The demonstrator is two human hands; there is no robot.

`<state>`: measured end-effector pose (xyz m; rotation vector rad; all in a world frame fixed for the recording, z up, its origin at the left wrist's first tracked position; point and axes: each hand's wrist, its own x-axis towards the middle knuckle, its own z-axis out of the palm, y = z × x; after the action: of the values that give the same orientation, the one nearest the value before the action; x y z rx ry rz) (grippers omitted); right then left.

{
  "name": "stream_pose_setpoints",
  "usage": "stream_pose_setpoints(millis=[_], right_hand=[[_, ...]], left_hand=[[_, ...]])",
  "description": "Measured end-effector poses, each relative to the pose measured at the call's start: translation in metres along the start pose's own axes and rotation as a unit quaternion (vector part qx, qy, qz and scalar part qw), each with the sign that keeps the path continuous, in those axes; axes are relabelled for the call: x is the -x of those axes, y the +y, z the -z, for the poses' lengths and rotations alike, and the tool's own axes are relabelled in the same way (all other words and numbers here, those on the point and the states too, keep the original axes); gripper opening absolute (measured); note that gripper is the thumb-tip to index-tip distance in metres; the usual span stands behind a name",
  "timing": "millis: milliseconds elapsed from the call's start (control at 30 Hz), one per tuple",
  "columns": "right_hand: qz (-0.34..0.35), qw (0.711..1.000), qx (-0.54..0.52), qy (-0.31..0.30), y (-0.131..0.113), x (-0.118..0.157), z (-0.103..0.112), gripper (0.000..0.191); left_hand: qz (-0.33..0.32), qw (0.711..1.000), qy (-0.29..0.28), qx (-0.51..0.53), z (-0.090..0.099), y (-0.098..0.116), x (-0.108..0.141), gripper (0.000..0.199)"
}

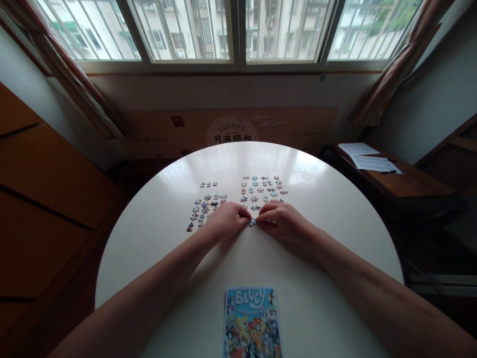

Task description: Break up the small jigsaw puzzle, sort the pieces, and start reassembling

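Observation:
On the white table, my left hand [230, 218] reaches in with thumb and fingers pinched together at the left side of a small pale-blue jigsaw piece [252, 223]. From the other side, my right hand [283, 219] has its fingertips closed at the right edge of the same spot. Whether one piece or two joined ones lie between the fingertips is too small to tell. Beyond my right hand, loose jigsaw pieces [254, 199] lie spread in rough rows. More pieces [204, 205] are grouped by my left hand, which hides some of them.
A round white table [156, 278] fills the middle. Near its front lies a colourful "Bluey" picture sheet [253, 323]. Three pieces [208, 184] sit apart at the back left. To the right, papers [376, 163] and a pen rest on a wooden side table [413, 186].

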<state>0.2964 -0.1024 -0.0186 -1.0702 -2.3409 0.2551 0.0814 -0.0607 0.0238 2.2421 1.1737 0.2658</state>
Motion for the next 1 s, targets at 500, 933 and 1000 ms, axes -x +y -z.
stream_pose_setpoints(millis=[500,933,1000], right_hand=[[0.002,1.000,-0.006,-0.016,-0.003,-0.001,0.002,0.016],[-0.012,1.000,0.007,-0.014,-0.006,0.000,0.004,0.013],[-0.011,1.000,0.007,-0.013,-0.006,0.000,0.005,0.013]], left_hand=[[-0.037,0.995,0.039,-0.081,-0.003,-0.007,0.009,0.016],[-0.025,0.991,0.083,-0.100,-0.011,-0.005,0.015,0.015],[-0.028,0.991,0.083,-0.097,-0.011,-0.005,0.015,0.016]])
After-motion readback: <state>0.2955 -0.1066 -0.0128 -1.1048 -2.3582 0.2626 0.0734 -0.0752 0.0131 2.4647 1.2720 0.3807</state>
